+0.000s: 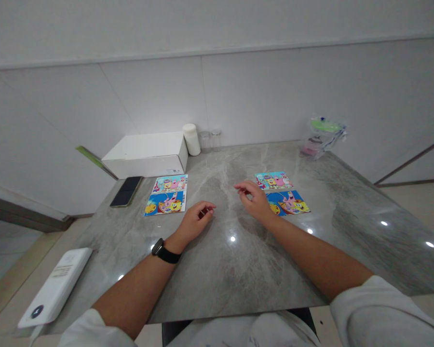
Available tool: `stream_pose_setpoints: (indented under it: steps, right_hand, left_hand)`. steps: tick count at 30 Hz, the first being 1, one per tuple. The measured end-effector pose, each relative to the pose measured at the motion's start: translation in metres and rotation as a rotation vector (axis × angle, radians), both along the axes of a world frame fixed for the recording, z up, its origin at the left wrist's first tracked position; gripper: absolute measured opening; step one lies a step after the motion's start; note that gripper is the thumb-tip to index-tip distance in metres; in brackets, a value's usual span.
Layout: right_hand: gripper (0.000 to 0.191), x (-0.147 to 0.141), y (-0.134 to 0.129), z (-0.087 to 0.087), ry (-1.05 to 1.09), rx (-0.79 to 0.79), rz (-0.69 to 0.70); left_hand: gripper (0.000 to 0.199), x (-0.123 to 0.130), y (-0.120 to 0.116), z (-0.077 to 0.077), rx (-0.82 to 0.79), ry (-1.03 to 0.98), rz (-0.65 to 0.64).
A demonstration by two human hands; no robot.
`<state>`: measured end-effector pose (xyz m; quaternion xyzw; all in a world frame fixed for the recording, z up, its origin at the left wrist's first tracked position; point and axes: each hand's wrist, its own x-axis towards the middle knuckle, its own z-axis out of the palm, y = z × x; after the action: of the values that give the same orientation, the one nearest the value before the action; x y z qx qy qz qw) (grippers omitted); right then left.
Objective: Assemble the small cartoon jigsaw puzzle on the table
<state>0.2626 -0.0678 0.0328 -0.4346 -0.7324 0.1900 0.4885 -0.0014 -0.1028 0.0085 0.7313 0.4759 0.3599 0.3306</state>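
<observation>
My left hand [197, 220] rests low over the grey table, fingers loosely curled and thumb apart, with nothing visible in it. Just left of it lie two cartoon picture cards, a light-blue one [170, 183] above a darker blue one [165, 203]. My right hand [256, 201] is open, its fingers loosely stretched toward the left and holding nothing. Beside and partly beneath it lies a matching pair, a light-blue card [274, 180] behind a darker blue card [291, 202]. The left part of this pair is covered by the hand. A black watch [162, 250] sits on my left wrist.
On the marble-look table [235, 274] stand a white box [144, 152], a white bottle [191, 140] and two clear glasses [210, 140] by the wall. A phone [126, 192] and a white power bank [58, 286] lie left. A plastic bag [321, 139] sits back right.
</observation>
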Motion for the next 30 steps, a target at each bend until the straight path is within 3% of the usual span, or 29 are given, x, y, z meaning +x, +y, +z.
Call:
stream_pose_setpoints:
  steps: [2,5,8,12,16,19,22,30]
  right_hand:
    - [0.028,0.015,0.004,0.024,0.04,0.07,-0.091]
    - [0.023,0.054,0.01,0.06,-0.065,0.181,-0.218]
    - [0.028,0.104,0.015,0.076,-0.214,0.093,-0.412]
    - [0.032,0.165,0.018,0.055,-0.606,-0.282,-0.653]
    - [0.034,0.194,0.014,0.022,-0.948,-0.698,-0.705]
    - [0.039,0.188,0.01,0.013,-1.04,-0.813,-0.662]
    - [0.043,0.16,0.008,0.013,-1.08,-0.796,-0.569]
    - [0.038,0.026,0.0,0.013,-1.065,-0.558,-0.15]
  left_hand:
    - [0.025,-0.001,0.0,-0.001,0.005,0.0,0.008]
    - [0.026,-0.002,0.001,-0.001,0.02,0.019,0.002]
    - [0.026,-0.003,0.002,-0.002,0.043,0.033,-0.004]
    - [0.026,-0.004,0.003,-0.003,0.053,0.045,-0.02]
    - [0.025,-0.003,0.003,-0.003,0.06,0.049,-0.026]
    - [0.025,-0.002,0.002,0.0,0.07,0.059,-0.029]
    - [0.024,-0.001,0.001,0.004,0.074,0.063,-0.03]
    - [0.018,-0.001,0.002,0.007,0.138,0.094,0.027]
